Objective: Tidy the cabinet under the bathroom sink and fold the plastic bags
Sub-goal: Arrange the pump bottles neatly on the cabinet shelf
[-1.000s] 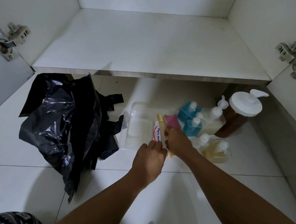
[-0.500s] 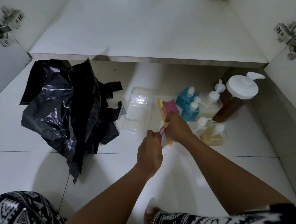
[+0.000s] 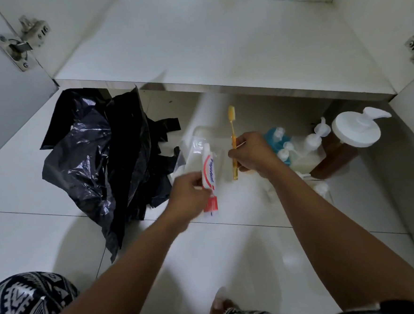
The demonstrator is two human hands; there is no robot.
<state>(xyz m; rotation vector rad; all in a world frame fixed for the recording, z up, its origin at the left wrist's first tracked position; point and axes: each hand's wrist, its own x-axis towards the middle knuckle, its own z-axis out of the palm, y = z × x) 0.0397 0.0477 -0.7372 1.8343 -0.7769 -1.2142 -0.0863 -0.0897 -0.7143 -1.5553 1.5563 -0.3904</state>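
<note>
My left hand (image 3: 188,197) grips a white and red toothpaste tube (image 3: 209,174), held upright above the floor. A little to its right, my right hand (image 3: 252,153) holds a yellow toothbrush (image 3: 233,135) by the handle, bristles pointing toward the cabinet. A crumpled heap of black plastic bags (image 3: 98,162) lies on the white floor tiles to the left of both hands. The cabinet's white bottom shelf (image 3: 205,41) is bare, with both doors open.
A clear plastic tray (image 3: 200,142) lies on the floor behind the toothpaste. Right of my hands stand several pump bottles: blue ones (image 3: 277,139), pale ones (image 3: 308,149), and a brown jar with a white pump lid (image 3: 351,134). Door hinges (image 3: 21,42) stick out at the sides.
Both hands have lifted off the floor pile and come apart: the left now holds the toothpaste tube, the right raised the yellow toothbrush upright. The camera tilted slightly.
</note>
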